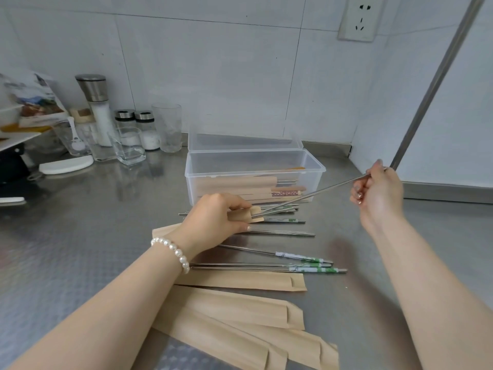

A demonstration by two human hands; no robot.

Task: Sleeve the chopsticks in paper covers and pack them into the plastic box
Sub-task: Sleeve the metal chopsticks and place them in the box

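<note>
Spare paper covers (234, 316) bottom centre. Left hand (213, 222) fingers pinch sleeve mouth (256, 213); right hand (378, 193) fingers pinch steel chopsticks (306, 197), tips entering. My call: sleeving step; next push straight in, then plastic box (253, 166).

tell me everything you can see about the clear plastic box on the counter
The plastic box is a long, clear, rectangular container standing upright on the steel counter near the back wall. Its hinged lid is open, tipped back behind it. Inside lie several chopsticks already in brown paper covers, some ends sticking out. Loose metal chopsticks lie just in front. Neither hand touches it.
</note>
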